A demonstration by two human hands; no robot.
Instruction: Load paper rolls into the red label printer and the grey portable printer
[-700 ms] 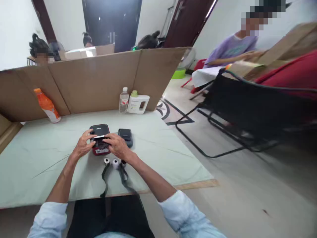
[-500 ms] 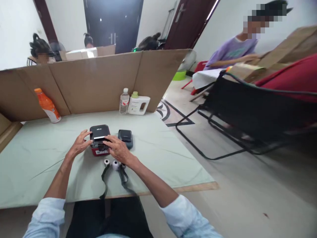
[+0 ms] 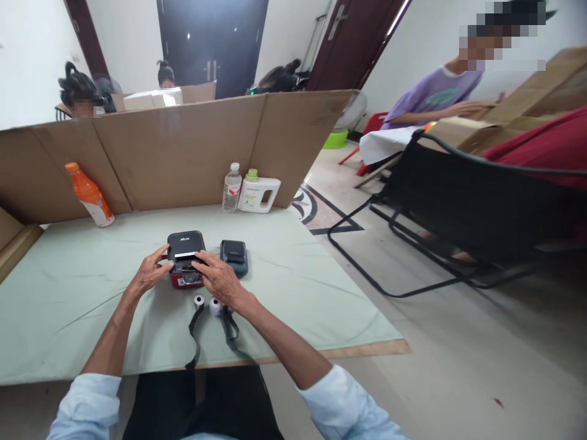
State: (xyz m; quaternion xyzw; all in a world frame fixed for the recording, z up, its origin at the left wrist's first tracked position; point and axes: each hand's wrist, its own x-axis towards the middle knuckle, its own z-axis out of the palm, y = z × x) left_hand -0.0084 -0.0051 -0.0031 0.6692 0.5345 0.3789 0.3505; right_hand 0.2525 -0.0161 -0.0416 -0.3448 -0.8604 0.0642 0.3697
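Note:
A small red and black printer (image 3: 185, 244) sits on the pale green table cover (image 3: 68, 293), its black lid raised. My left hand (image 3: 150, 272) grips its left side. My right hand (image 3: 219, 278) rests on its front right, fingers over the open paper bay. A second, dark grey printer (image 3: 233, 255) lies just to the right, untouched. Two small white paper rolls (image 3: 207, 303) stand right behind my right wrist, beside a dark strap (image 3: 196, 333) that hangs over the table's near edge.
A cardboard screen (image 3: 183, 146) walls the table's far side. An orange bottle (image 3: 88, 194) leans at its left; a clear water bottle (image 3: 232, 188) and a white jug (image 3: 258, 194) stand at its right. A black chair frame (image 3: 449, 208) and a seated person (image 3: 435, 91) are to the right.
My hands have shifted slightly on the red printer, the left sliding lower along its side. The camera has tilted a little. Nothing else on the table has moved.

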